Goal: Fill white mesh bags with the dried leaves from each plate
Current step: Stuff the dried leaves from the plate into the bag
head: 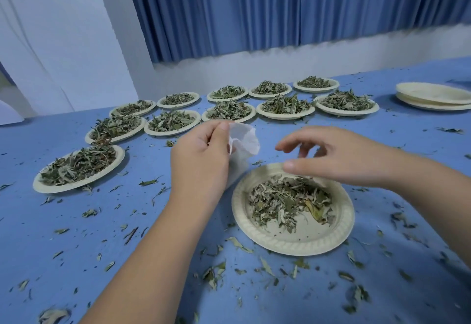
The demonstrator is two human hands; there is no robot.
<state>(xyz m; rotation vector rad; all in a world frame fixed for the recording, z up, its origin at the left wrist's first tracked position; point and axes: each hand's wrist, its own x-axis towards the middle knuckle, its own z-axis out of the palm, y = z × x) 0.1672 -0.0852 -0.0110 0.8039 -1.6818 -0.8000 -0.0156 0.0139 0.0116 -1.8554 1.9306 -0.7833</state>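
Now: your left hand (201, 155) pinches bag (244, 143), just beyond plate (280, 244) rim. Your right hand (339, 155), fingers loosely spread, empty, hovers over far rim. Leaves (288, 201) on plate. Littered table (30, 221) open at left.

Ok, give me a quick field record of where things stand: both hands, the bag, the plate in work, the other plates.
left hand: grips white mesh bag near its top, just left of near plate
right hand: hovers over near plate, fingers loosely curled, holding nothing
near plate: partly covered with dried leaves
full plates: eleven, in rows beyond the hands
empty plates: stacked, far right
table: blue, strewn with leaf bits
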